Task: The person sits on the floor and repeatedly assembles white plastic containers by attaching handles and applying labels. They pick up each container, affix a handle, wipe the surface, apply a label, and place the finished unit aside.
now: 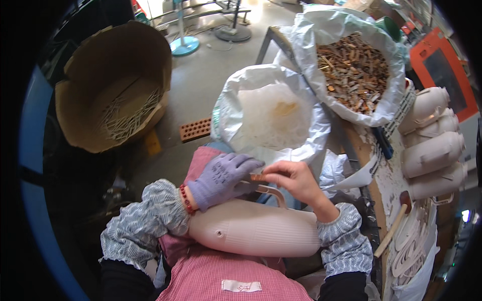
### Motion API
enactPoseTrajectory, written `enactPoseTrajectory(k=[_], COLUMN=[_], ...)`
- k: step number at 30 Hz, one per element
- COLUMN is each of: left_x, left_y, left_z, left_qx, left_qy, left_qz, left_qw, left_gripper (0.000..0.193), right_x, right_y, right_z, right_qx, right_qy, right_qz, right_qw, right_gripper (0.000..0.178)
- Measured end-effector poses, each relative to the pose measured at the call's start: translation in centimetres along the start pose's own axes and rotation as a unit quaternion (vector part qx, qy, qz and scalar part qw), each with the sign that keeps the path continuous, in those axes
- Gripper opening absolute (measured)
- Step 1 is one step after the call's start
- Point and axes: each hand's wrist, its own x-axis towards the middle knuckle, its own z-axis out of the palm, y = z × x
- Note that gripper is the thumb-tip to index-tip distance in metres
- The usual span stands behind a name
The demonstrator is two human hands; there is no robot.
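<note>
A pale pink ribbed plastic jug body [256,228] lies on its side across my lap, its loop handle [274,193] on the far side. My left hand [221,175], in a lavender knitted glove, is closed around the left end of the handle; its fingers partly hide the grip. My bare right hand [296,181] pinches a small copper-coloured strip [258,177] between thumb and fingertips, just above the handle and close to the gloved fingertips. A small hole shows in the jug's side near its left end.
Beyond my hands stands a white plastic-lined container [236,95]. A bag of copper-coloured strips [354,75] is at the far right. Several jug bodies [434,153] and a wooden-handled hammer [391,233] lie on the right bench. A cardboard bin [75,120] holding thin rods stands left.
</note>
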Motion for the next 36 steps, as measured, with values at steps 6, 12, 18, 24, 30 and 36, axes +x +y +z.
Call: enactPoseTrajectory(k=[6,12,18,24,30,36], left_x=[-1.5,-2.2,-3.6,-2.9,-1.2,-1.7], left_y=[-0.8,-0.8,-1.5,-1.1,-1.2,-1.1], left_z=[0.0,-1.9,-1.2,-1.9,-0.3,0.2], left_qx=[-0.032,-0.400,-0.449,-0.436,-0.368,-0.398], left_qy=[-0.106,-0.315,-0.268,-0.291,-0.308,-0.262], left_qz=[0.015,-0.293,-0.269,-0.275,-0.341,-0.267], left_qw=[0.994,0.809,0.809,0.806,0.808,0.837], left_gripper=[0.030,0.064,0.055,0.055,0.035,0.039], right_x=[-2.4,-4.3,-4.6,-4.9,-3.9,4.8], right_y=[0.4,-0.6,-0.5,-0.4,0.2,2.0], right_z=[3.0,4.0,5.2,5.2,5.0,-11.0], right_qx=[-0.269,-0.398,-0.455,-0.490,-0.494,-0.506], right_qy=[0.073,0.097,0.096,0.084,0.053,0.292], right_qz=[-0.243,-0.256,-0.258,-0.263,-0.288,-0.244], right_qw=[0.929,0.875,0.847,0.827,0.819,0.774], right_gripper=[0.025,0.026,0.030,0.029,0.013,0.006])
